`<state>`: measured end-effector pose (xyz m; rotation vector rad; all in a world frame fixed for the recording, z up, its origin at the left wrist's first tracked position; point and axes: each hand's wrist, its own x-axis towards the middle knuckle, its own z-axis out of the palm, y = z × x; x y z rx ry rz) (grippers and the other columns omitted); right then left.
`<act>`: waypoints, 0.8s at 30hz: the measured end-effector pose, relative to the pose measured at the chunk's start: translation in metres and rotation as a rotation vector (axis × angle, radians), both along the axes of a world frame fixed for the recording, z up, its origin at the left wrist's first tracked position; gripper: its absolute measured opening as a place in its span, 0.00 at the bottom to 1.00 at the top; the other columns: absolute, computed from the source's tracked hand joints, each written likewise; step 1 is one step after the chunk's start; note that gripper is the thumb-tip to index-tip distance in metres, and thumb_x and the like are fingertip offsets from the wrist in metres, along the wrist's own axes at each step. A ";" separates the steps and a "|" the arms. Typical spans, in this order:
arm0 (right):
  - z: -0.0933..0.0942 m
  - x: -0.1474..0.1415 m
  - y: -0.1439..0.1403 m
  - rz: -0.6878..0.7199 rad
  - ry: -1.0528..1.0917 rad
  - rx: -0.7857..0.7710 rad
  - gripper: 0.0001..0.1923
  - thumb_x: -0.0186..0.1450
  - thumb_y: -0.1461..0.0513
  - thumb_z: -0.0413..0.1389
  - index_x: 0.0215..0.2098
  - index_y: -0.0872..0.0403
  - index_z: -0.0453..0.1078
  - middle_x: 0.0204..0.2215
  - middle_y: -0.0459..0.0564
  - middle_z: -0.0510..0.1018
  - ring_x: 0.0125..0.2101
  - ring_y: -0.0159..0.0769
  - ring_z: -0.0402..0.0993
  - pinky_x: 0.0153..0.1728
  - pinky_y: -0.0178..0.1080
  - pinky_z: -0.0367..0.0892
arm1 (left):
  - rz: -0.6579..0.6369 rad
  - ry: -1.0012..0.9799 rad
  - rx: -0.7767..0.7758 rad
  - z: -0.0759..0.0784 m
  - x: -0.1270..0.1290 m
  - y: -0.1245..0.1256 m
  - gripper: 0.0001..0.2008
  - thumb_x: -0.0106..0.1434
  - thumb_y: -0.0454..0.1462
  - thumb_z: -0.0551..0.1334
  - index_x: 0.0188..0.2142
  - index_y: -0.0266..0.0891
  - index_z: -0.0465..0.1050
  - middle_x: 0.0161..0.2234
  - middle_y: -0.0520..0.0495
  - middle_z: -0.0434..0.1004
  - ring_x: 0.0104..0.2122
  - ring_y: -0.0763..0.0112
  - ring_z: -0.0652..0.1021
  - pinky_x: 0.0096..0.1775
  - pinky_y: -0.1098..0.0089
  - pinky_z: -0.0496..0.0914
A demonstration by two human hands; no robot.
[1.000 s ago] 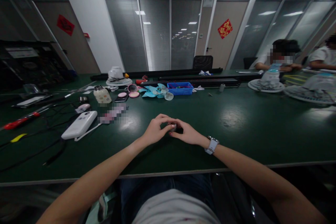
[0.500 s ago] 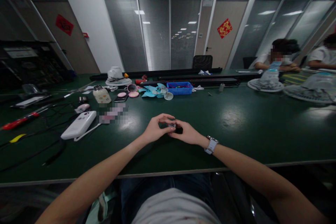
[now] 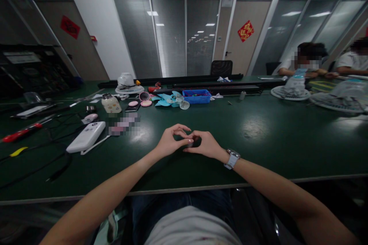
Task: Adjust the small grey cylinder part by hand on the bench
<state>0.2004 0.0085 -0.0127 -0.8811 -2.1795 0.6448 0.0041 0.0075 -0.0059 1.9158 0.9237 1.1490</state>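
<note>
Two hands meet on the green table (image 3: 258, 138): left hand (image 3: 169, 142) and right hand (image 3: 206, 145) pinch a small part (image 3: 190, 143) together, right of the white charger (image 3: 85, 137).

A dark green tabletop (image 3: 258, 141) carries a white power bank (image 3: 86, 136), black cables (image 3: 34, 160) and a red-handled screwdriver (image 3: 17, 134) at left. Farther back lie a jar (image 3: 111, 103), a blue tray (image 3: 197, 96), turquoise fan blades (image 3: 169, 100) and fan grilles (image 3: 290, 93).
</note>
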 end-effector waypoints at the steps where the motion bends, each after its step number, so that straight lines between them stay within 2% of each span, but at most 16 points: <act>1: 0.000 0.000 0.000 -0.006 -0.002 0.003 0.20 0.54 0.50 0.67 0.36 0.54 0.74 0.30 0.47 0.80 0.31 0.37 0.76 0.31 0.36 0.65 | 0.007 0.003 0.009 0.001 0.000 -0.001 0.15 0.53 0.42 0.73 0.36 0.36 0.76 0.42 0.42 0.82 0.37 0.62 0.82 0.46 0.64 0.72; 3: 0.001 0.000 -0.001 -0.010 -0.005 0.010 0.19 0.54 0.50 0.67 0.35 0.54 0.73 0.30 0.47 0.80 0.31 0.36 0.75 0.31 0.35 0.64 | 0.020 0.007 0.023 0.003 0.000 -0.003 0.15 0.51 0.41 0.73 0.35 0.36 0.76 0.43 0.42 0.81 0.37 0.62 0.82 0.47 0.64 0.71; 8: 0.001 0.000 -0.002 -0.010 -0.015 0.030 0.19 0.54 0.50 0.67 0.33 0.54 0.72 0.29 0.46 0.79 0.30 0.35 0.74 0.30 0.34 0.63 | 0.038 0.006 0.032 0.004 0.002 -0.007 0.21 0.49 0.39 0.75 0.40 0.37 0.72 0.29 0.50 0.82 0.34 0.62 0.82 0.45 0.63 0.72; 10: 0.000 0.000 -0.002 -0.008 -0.017 0.039 0.19 0.54 0.50 0.67 0.33 0.54 0.71 0.29 0.46 0.78 0.30 0.35 0.74 0.30 0.34 0.62 | 0.040 0.006 0.038 0.005 0.003 -0.008 0.21 0.49 0.38 0.75 0.40 0.38 0.71 0.27 0.52 0.82 0.34 0.62 0.83 0.45 0.63 0.72; 17: 0.000 0.000 -0.002 -0.003 -0.020 0.062 0.19 0.54 0.50 0.66 0.32 0.54 0.69 0.28 0.44 0.76 0.29 0.33 0.72 0.30 0.34 0.61 | 0.042 0.013 0.065 0.005 0.004 -0.011 0.19 0.50 0.37 0.74 0.38 0.38 0.71 0.28 0.50 0.82 0.35 0.61 0.83 0.44 0.63 0.72; 24: -0.001 0.000 0.001 -0.012 -0.025 0.056 0.19 0.55 0.50 0.66 0.31 0.54 0.67 0.27 0.43 0.75 0.27 0.32 0.70 0.28 0.33 0.60 | 0.018 0.038 0.088 0.006 0.004 -0.011 0.13 0.57 0.38 0.70 0.39 0.38 0.71 0.34 0.47 0.83 0.37 0.61 0.83 0.44 0.65 0.73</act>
